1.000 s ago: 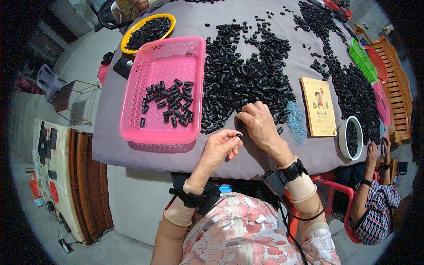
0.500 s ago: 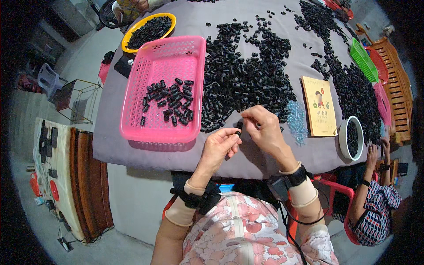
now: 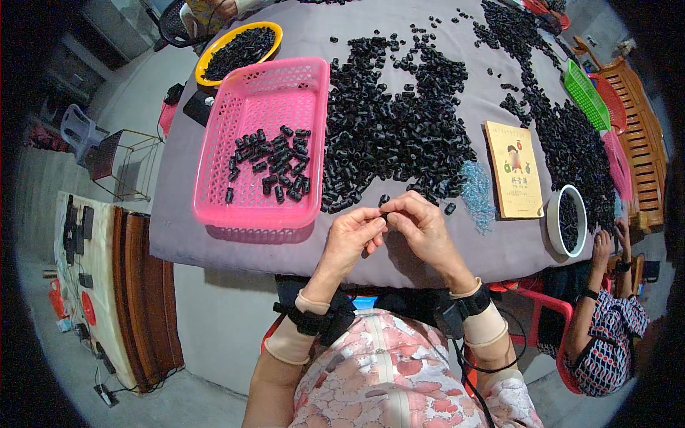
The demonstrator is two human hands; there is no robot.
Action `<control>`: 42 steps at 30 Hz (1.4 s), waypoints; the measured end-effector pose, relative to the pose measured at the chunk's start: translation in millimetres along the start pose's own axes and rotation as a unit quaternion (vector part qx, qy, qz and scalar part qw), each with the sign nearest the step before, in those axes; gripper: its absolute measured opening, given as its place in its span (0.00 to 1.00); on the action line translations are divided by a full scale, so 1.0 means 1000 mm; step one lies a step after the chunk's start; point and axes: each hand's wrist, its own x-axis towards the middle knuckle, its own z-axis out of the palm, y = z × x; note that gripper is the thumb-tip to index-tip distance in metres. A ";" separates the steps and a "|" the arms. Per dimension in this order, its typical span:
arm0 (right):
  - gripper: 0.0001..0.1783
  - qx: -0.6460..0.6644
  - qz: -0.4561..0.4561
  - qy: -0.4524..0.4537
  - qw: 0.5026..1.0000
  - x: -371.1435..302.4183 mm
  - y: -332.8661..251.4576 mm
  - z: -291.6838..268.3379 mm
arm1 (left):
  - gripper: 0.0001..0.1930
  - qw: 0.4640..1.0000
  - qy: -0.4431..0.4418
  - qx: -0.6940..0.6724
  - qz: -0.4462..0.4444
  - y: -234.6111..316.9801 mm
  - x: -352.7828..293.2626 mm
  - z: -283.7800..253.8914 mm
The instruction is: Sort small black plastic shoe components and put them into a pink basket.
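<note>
At the near side of the table, my left hand (image 3: 354,237) pinches a small black plastic part (image 3: 385,215) between thumb and fingers. The fingers of my right hand (image 3: 422,227) are pinched on the same spot, touching the left fingertips. Most of the part is hidden by the fingers, so whether it is one piece or two I cannot tell. Just beyond my hands spreads a large heap of short black plastic pieces (image 3: 399,132). To the left stands a pink perforated basket (image 3: 207,171) holding several black cylinder-shaped pieces (image 3: 271,160).
A yellow bowl (image 3: 279,44) of thin black parts stands far left. Right of the heap lie small clear bluish pieces (image 3: 476,196), a yellow booklet (image 3: 515,171) and a white bowl (image 3: 552,222) of black parts. At right, another person's hands (image 3: 603,246) rest by a second black heap (image 3: 571,143).
My right hand has come down and closer to the left, so the fingertips of both now meet at the black part. The left hand has barely moved.
</note>
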 end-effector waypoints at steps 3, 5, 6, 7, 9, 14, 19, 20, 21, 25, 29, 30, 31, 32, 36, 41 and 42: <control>0.06 0.112 0.156 -0.046 0.980 -0.003 -0.002 -0.001 | 0.09 1.000 0.004 0.008 0.006 0.000 -0.001 0.000; 0.07 0.176 0.160 -0.025 0.971 -0.005 0.005 -0.002 | 0.09 1.000 0.008 0.013 -0.006 0.001 -0.001 0.001; 0.07 0.176 0.160 -0.026 0.971 -0.005 0.004 -0.002 | 0.09 1.000 0.009 0.013 -0.006 0.001 -0.001 0.001; 0.06 0.194 0.165 0.000 0.967 -0.006 0.002 -0.001 | 0.09 1.000 0.011 0.012 -0.008 0.002 -0.001 0.003; 0.06 0.212 0.169 0.026 0.962 -0.007 0.002 0.001 | 0.09 1.000 0.013 0.010 -0.010 0.002 -0.001 0.003; 0.04 0.118 0.134 0.028 0.983 -0.008 0.002 0.002 | 0.09 1.000 0.012 0.006 -0.002 0.001 -0.001 0.003; 0.05 0.096 0.135 0.011 0.986 -0.008 -0.004 -0.001 | 0.09 1.000 0.000 0.018 -0.005 0.000 -0.001 0.000; 0.05 0.095 0.143 0.005 0.985 -0.008 -0.005 -0.001 | 0.10 1.000 -0.005 0.029 -0.010 0.000 -0.001 0.000; 0.05 0.095 0.143 0.005 0.985 -0.009 -0.004 -0.002 | 0.10 1.000 -0.005 0.029 -0.010 0.001 -0.002 0.001; 0.05 0.095 0.142 -0.005 0.985 -0.011 -0.003 -0.002 | 0.10 0.998 0.006 0.060 -0.011 0.005 -0.004 0.005; 0.05 0.089 0.162 0.011 0.983 -0.017 -0.006 0.004 | 0.10 0.999 0.023 0.035 0.014 0.002 -0.003 0.005; 0.05 0.089 0.162 0.011 0.983 -0.019 -0.008 0.006 | 0.10 0.999 0.023 0.035 0.014 0.001 -0.003 0.004; 0.04 0.114 0.173 0.025 0.978 -0.020 -0.009 0.009 | 0.10 0.999 0.022 0.030 0.014 0.001 -0.003 0.003; 0.04 0.138 0.184 0.040 0.972 -0.020 -0.011 0.011 | 0.10 0.999 0.022 0.025 0.013 0.000 -0.003 0.003; 0.04 0.148 0.153 0.064 0.975 -0.025 -0.004 0.019 | 0.10 1.000 0.010 0.007 0.002 0.002 -0.004 0.001; 0.06 0.132 0.118 0.070 0.982 -0.028 0.008 0.021 | 0.11 1.000 -0.012 -0.005 -0.008 0.005 -0.004 0.000; 0.06 0.132 0.121 0.070 0.981 -0.030 0.008 0.021 | 0.11 1.000 -0.011 -0.006 -0.011 0.006 -0.006 0.000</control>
